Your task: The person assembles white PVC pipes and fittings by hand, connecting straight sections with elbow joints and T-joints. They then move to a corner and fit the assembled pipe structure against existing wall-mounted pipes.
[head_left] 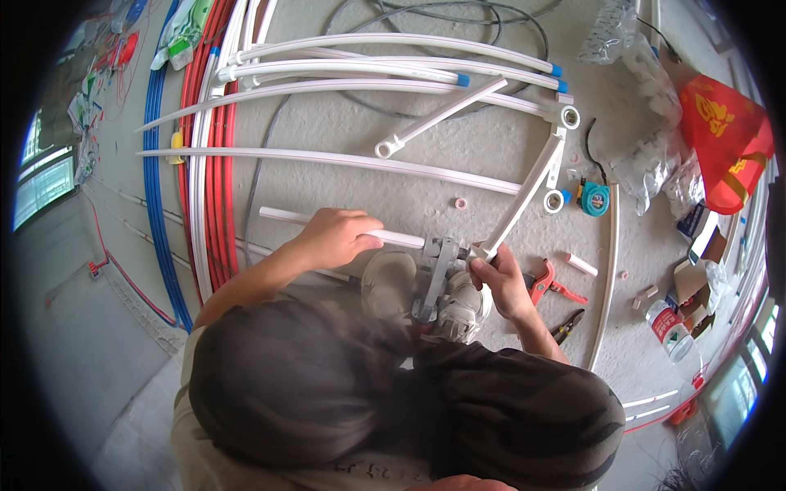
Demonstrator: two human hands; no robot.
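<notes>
My left hand (340,239) is closed around a short white plastic pipe (401,238), whose right end meets a grey pipe-welding heater (440,274) standing between my shoes. On the heater's other side, my right hand (503,282) grips the white fitting (483,252) at the lower end of a slanting white pipe (524,196). That fitting is against the heater's right side; my fingers partly hide the contact. The slanting pipe's upper end reaches a pipe assembly with a round white elbow (570,118).
Long white pipes (344,155) lie ahead, near red pipes (214,164) and blue pipes (153,164) at left. A red pipe cutter (542,280), pliers (568,326), teal tape measure (593,198), red bag (725,139) and plastic bottle (671,331) lie to the right.
</notes>
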